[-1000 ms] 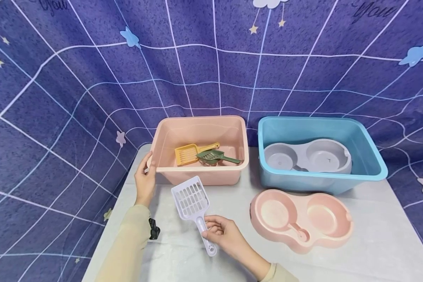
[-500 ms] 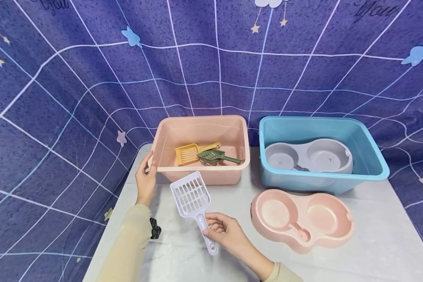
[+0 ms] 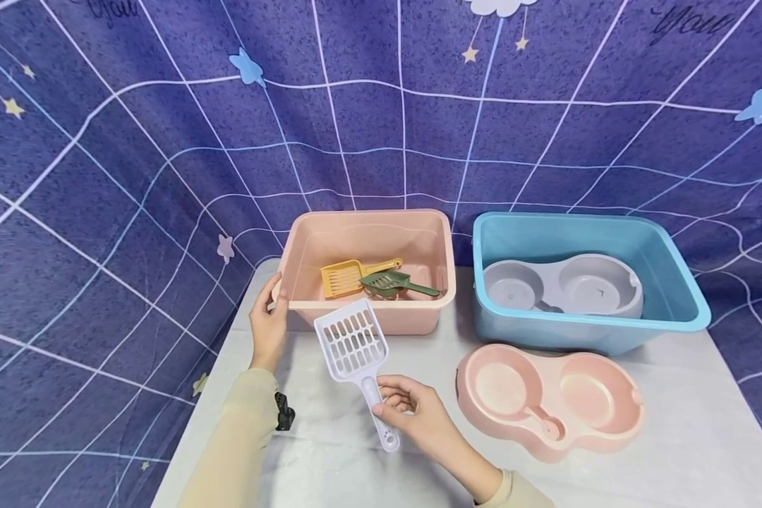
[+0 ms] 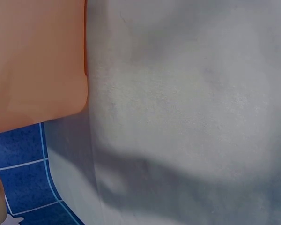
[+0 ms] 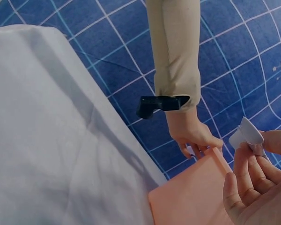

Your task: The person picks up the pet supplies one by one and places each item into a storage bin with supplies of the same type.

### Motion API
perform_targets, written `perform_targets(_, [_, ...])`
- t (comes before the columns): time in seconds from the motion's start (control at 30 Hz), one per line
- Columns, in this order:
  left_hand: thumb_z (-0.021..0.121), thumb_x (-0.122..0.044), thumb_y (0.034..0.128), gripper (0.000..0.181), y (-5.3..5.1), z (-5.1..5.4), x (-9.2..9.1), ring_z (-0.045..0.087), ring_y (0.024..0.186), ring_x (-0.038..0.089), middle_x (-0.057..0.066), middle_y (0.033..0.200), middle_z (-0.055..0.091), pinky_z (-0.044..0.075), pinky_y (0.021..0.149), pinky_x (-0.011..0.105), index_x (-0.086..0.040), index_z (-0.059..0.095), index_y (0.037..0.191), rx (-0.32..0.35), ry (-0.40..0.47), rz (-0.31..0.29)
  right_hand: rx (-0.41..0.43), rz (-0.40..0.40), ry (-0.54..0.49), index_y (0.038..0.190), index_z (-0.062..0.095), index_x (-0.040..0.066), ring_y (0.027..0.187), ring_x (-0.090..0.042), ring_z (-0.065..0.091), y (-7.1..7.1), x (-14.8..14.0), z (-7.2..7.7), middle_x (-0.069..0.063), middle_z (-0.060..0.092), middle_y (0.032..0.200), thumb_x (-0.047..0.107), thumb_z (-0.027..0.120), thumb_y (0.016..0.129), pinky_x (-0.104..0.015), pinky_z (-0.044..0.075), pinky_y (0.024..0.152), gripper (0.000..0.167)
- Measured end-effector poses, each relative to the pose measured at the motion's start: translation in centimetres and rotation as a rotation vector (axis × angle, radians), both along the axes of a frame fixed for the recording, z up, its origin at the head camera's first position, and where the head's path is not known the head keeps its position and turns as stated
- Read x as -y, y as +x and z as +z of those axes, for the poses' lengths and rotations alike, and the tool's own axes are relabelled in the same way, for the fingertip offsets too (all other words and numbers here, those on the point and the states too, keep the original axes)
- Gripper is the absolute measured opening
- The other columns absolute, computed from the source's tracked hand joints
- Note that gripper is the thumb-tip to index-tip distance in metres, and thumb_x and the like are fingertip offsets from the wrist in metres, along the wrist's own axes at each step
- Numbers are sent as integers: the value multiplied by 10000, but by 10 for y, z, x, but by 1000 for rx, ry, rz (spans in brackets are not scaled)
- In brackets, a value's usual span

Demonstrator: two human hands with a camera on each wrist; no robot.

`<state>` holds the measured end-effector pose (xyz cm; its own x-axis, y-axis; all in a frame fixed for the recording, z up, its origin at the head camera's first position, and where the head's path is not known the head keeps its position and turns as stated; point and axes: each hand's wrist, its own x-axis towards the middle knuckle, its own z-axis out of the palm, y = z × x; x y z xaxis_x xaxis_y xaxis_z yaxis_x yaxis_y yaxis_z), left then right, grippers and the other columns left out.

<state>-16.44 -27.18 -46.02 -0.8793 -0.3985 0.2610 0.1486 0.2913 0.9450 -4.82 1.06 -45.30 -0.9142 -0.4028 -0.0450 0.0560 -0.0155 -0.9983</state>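
My right hand (image 3: 419, 416) pinches the handle of a pale lilac litter scoop (image 3: 367, 384) between thumb and fingers. The scoop's slotted head points away from me and overlaps the front wall of a pink bin (image 3: 415, 322) in the head view. A yellow litter scoop (image 3: 343, 279) and a dark green scoop (image 3: 390, 281) lie inside that bin, the green one partly over something hidden. My left hand (image 3: 269, 328) grips the bin's rim at its front left corner. In the right wrist view the lilac scoop (image 5: 250, 133) shows nearly end-on.
A blue bin (image 3: 559, 328) stands right of the pink one, with a grey double pet bowl (image 3: 549, 279) in it. In front lies a pink double pet bowl (image 3: 542, 374). A patterned blue curtain (image 3: 355, 106) borders the white-covered table (image 3: 317, 451) behind and at left.
The lilac scoop has risen a little towards the pink bin's front rim, its head now overlapping the rim. My left hand keeps its grip, and the head view has shifted slightly.
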Motion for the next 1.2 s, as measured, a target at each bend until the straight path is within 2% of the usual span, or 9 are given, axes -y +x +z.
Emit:
perform_targets(0.07, [550,-70,1001,408,0,0,-1,505,985,218,207,1376,544,441,715,124,3,536,1402,0,2,1,-3,-3,-1,1223,608,-107,838,-79,607,-1,-1,0,-134,675,1030,56,731,878,-195,497,751,401])
perform_targets(0.33, [553,-76,1001,411,-2,-3,-2,497,955,104,199,1366,549,440,726,131,-8,537,1406,7,12,-2,-5,-36,0,1228,607,-103,849,-81,607,-4,-5,2,-146,668,1032,53,737,874,-197,498,762,408])
perform_targets(0.57, [557,-73,1000,413,-1,-4,-1,493,930,109,186,1381,541,440,720,139,-14,537,1408,19,35,-2,-15,-59,0,1222,619,-90,858,-84,607,-8,-9,6,-129,666,1007,48,739,870,-192,496,756,397])
perform_targets(1.0, [547,-85,1004,414,-2,-4,-1,505,946,103,193,1372,541,443,722,143,-14,533,1412,21,40,1,-97,-92,-34,1205,623,-108,871,-85,605,-16,-12,9,-125,670,973,28,722,878,-202,502,754,368])
perform_targets(1.2, [541,-99,1011,412,-1,-3,0,502,1007,172,192,1388,532,437,733,145,-18,529,1416,18,28,2,-102,-98,-46,1199,627,-105,870,-99,608,-19,-12,12,-124,671,967,24,718,876,-196,499,754,359])
